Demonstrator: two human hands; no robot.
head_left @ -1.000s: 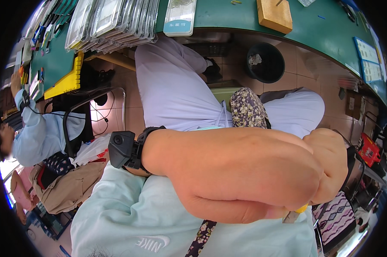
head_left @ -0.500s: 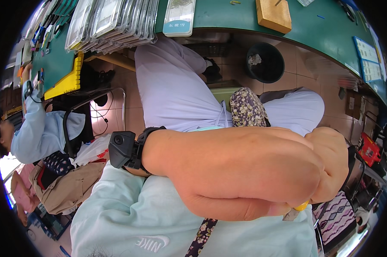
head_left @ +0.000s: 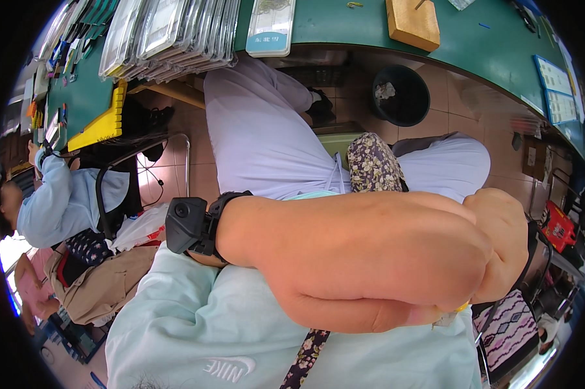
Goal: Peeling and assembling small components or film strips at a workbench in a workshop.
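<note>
Yellow marks a held piece [head_left: 462, 306], black a wrist camera [head_left: 186, 225], pale mint the shirt [head_left: 383, 360] and pale lavender the trousers [head_left: 266, 152]; cream blossoms dot a dark cloth [head_left: 375, 163], and the tabletop [head_left: 341, 26] is green.

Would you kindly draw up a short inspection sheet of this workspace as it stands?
Surface: green tabletop in front of the person.
Job's things: small yellow-and-pale piece at the left thumb tip, mostly hidden; kind unclear.
Clutter: stacked clear plastic cases and a wooden block on the tabletop.
Hands: left hand curled, with a black wrist camera; right hand partly hidden behind it, grip unclear.
Cables: thin black cable near a chair frame.
Surroundings: dark waste bin holding pale crumpled waste; seated co-worker at left.
</note>
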